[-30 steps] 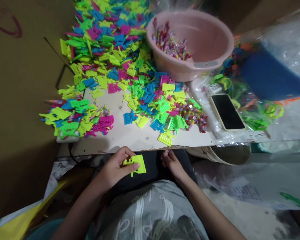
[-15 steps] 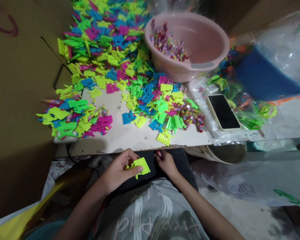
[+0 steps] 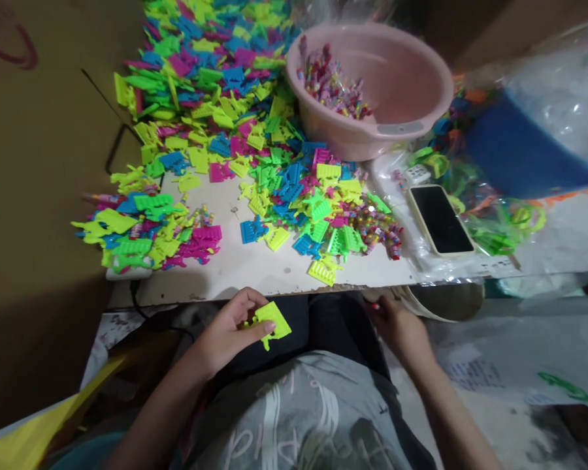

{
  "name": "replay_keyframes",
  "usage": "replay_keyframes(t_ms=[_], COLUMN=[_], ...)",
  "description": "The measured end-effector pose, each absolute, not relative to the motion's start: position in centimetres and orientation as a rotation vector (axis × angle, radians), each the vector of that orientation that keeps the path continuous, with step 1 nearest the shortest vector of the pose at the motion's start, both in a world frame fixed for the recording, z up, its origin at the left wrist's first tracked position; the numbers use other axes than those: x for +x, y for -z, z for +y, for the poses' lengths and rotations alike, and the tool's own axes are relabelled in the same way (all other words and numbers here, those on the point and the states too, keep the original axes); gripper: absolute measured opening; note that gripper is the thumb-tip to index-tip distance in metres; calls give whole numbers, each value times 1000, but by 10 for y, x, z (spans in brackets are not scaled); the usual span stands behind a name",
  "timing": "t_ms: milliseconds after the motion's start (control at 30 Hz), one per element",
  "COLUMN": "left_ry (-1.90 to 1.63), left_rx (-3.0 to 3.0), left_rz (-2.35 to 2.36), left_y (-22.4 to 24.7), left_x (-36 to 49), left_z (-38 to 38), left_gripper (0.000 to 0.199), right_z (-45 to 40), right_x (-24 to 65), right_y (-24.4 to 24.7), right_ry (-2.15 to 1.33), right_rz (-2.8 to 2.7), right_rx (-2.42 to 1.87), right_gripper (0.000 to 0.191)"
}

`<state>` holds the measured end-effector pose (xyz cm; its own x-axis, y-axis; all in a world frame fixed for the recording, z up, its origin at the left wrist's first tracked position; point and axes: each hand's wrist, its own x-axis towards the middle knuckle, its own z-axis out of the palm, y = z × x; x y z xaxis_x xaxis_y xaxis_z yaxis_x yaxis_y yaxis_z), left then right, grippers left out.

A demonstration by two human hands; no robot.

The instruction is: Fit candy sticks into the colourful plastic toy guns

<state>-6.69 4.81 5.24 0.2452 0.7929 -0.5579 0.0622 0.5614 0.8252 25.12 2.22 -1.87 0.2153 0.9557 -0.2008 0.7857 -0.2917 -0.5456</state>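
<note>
Head camera: the left hand [image 3: 232,333] pinches a yellow plastic piece [image 3: 277,318] between thumb and fingers, above the lap and just below the table's front edge. The flat part of the piece points away from the palm, and the thumb lies across its face. The right hand [image 3: 404,329] is well apart, near the table edge and beside a pale round container [image 3: 443,303]; its fingers are curled around a small red-ended piece [image 3: 375,306], most of which is hidden. Dark trousers [image 3: 340,333] and a grey printed shirt [image 3: 304,391] lie between the arms.

On the white table [image 3: 245,277], a single yellow comb-like piece [image 3: 322,272] sits close to the front edge. Behind it spreads a loose pile of green, blue, yellow and pink pieces [image 3: 291,186], with small red and pink sticks [image 3: 379,228] at its right side. To the left is a smaller mixed cluster [image 3: 144,225], touching a white block [image 3: 127,273] with a dark cable. A large heap of the same coloured pieces [image 3: 215,59] fills the back left, beside a brown panel [image 3: 44,163]. A pink basin [image 3: 353,137] holds more small sticks on its left side. Right of the pile, a phone [image 3: 441,219] lies face up on clear plastic, near bagged green and orange parts [image 3: 500,238].
</note>
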Motion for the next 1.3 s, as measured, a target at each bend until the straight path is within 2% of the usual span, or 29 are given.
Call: replay_keyframes(t_ms=[100,200,300,567,667,833,967,1067,1133,1300], left_ry=[-597,-550,-531,-663,-667,-594,-656,-674,-685,-797], left_rx=[853,876,889,862,856,1012,1175,1096,1009,1063], left_rz=[1215,1195,1156,1076,1030,912,908,888,904,1119], left_y=[-52,-52,-53,-57,-57,-59,-63,-65,-66,-69], left_x=[-60,-51,-43,-27,-27,-32,-37,-39,-38,-28], left_z=[51,54,56,58,57,54,52,51,50,47], left_gripper=[43,42,36,28,27,30,21,14,19,34], right_z=[16,9,8,26,27,21,21,22,22,17], right_x=[290,294,269,212,201,185,178,176,174,163], right_y=[-7,-28,-42,-61,-61,-56,-57,-58,-60,-64], right_ry=[-534,-644,-665,-539,-757,-1539,-1921,-2034,-2040,-1733], right_rz=[-1722,-1738,-1817,-2243,-2141,-1616,-1279,-1135,-1116,-1348], right_rx=[-2401,-2075,-1715,-1414,-1332,-1119,-866,-779,-785,-1015], right_gripper=[34,44,43,44,48,57,59,61,61,59])
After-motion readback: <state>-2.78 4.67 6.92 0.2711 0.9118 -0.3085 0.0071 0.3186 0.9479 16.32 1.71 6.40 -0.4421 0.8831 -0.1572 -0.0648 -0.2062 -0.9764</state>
